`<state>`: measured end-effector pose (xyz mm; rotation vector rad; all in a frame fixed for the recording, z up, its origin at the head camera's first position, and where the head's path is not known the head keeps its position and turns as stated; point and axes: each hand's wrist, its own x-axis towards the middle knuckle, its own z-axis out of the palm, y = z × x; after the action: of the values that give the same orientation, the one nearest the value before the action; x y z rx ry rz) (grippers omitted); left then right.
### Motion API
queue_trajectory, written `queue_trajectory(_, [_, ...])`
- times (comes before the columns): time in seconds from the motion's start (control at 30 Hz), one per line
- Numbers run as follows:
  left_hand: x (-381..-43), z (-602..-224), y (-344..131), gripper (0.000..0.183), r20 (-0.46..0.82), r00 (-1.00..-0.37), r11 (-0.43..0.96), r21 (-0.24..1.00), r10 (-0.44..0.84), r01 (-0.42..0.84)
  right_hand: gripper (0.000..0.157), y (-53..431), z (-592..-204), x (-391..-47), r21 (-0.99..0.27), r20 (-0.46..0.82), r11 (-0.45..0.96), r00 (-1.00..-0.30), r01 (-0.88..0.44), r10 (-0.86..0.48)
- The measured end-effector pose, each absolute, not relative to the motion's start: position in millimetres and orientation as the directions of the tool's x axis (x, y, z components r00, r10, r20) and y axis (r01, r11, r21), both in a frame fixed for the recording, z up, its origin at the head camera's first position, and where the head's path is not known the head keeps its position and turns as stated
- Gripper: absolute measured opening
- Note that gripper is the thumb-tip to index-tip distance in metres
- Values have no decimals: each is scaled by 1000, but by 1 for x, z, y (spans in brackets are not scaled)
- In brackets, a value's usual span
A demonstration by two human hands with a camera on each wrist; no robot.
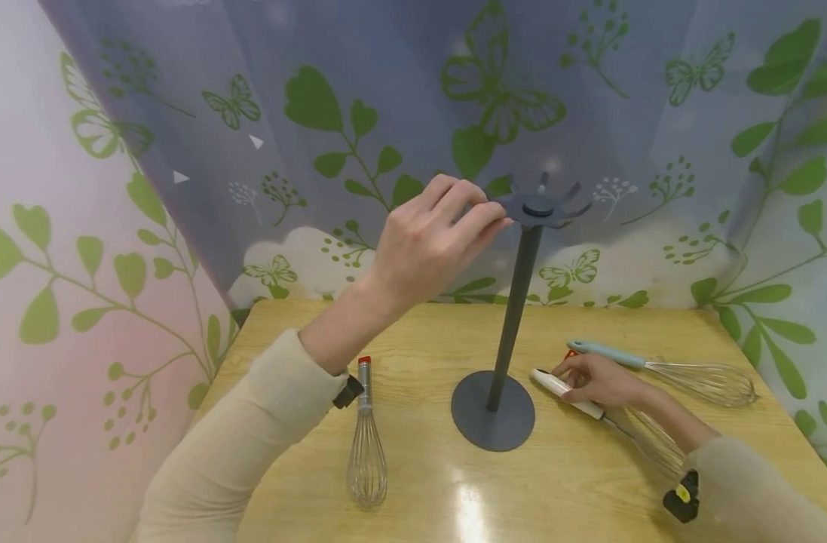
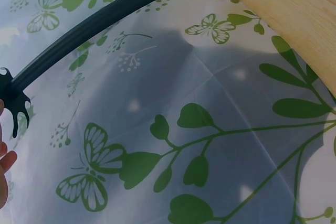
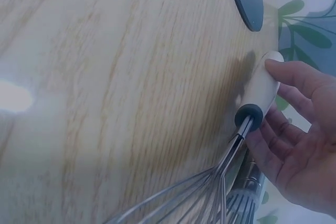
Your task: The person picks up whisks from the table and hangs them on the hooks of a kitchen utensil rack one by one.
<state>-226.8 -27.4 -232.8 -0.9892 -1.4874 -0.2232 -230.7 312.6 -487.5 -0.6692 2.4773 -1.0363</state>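
A dark grey utensil stand [image 1: 515, 317] rises from a round base [image 1: 493, 437], with a ring of hooks at its top. My left hand [image 1: 435, 234] pinches the left side of that hooked top; in the left wrist view only some fingertips [image 2: 7, 162] show beside the hooks. Right of the base, my right hand [image 1: 599, 381] holds a whisk by its white handle [image 3: 261, 85], thumb on one side and fingers on the other. This whisk's wire loops [image 3: 205, 195] point toward the front right.
Behind the right hand lies a whisk with a light blue handle [image 1: 610, 353]. Another metal-handled whisk [image 3: 247, 182] with a red end is partly hidden under that hand. Left of the stand lies a red-tipped metal whisk [image 1: 367, 445]. Patterned curtains [image 1: 386, 98] border the wooden table [image 1: 413, 362].
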Motion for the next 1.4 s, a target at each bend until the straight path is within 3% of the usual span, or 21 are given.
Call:
queue_trajectory(0.6, [-224,-232,-27,17,885,128,610,-407,447,680,44,308,-478,-214,-741,-87,636,-909,-215,-408])
queue_trajectory(1.4, [-223,-234,-27,15,889,135,607,-404,438,684,49,293,-463,-200,-743,38,648,-978,-164,-205])
